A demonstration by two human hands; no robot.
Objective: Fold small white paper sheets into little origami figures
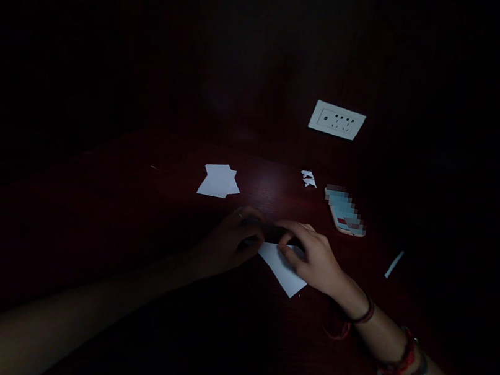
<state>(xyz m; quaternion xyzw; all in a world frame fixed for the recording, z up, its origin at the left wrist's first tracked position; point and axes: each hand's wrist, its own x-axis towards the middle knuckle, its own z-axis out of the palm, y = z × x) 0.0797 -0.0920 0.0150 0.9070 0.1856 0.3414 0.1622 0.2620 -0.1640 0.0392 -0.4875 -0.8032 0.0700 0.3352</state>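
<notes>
A folded-looking piece of white paper lies on the dark red table in front of me, one corner pointing toward me. My right hand grips it from the right, thumb on top and fingers curled over its far edge. At the paper's left corner, my left hand has thumb and fingertips closed together; this hand is in shadow, and the part of the paper between its fingers is hard to make out. Bracelets circle my right wrist.
A small stack of white paper pieces lies beyond my left hand. Small folded papers and a phone are at the back right, a narrow paper strip farther right. A white wall socket is above the table. The surroundings are very dark.
</notes>
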